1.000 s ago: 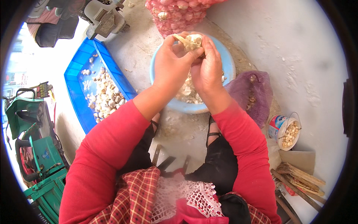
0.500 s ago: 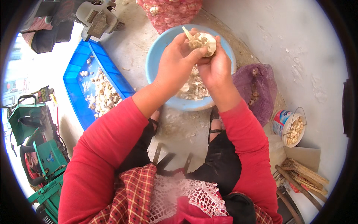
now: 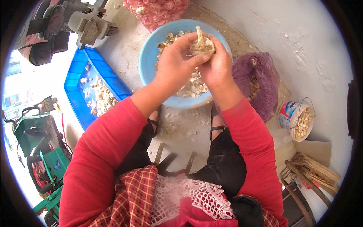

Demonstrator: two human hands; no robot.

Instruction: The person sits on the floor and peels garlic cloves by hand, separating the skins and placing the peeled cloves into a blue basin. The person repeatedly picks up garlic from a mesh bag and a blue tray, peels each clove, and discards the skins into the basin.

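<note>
"While both hands are raised in front of the body, what do they hold?"

"One garlic bulb (image 3: 204,49), shared between the left hand (image 3: 174,60) and the right hand (image 3: 220,62). Its dry stalk (image 3: 199,34) points up and away from the wearer."

"And the fingers?"

"Curled in, gripping the bulb from both sides. The left thumb (image 3: 198,59) lies against its near side, while the right hand cups it from the right. Some fingertips are hidden, so I can't tell how each one sits."

"Where is the bulb, then?"

"Over the light-blue basin (image 3: 145,72). Papery garlic skins (image 3: 193,86) are spread across the basin's bottom."

"What stands around it?"

"Beyond the basin, a red mesh sack (image 3: 157,13) packed with bulbs. To the left, a blue plastic crate (image 3: 72,81) with loose garlic (image 3: 100,96) inside. Just beside the basin on the right slumps a purple mesh bag (image 3: 268,81); nearer the wearer, a pail (image 3: 286,115) with a wire handle holds pale cloves (image 3: 303,123)."

"Anything closer still?"

"Rough wooden sticks (image 3: 315,170), to the right of the red right sleeve (image 3: 251,151)."
</note>
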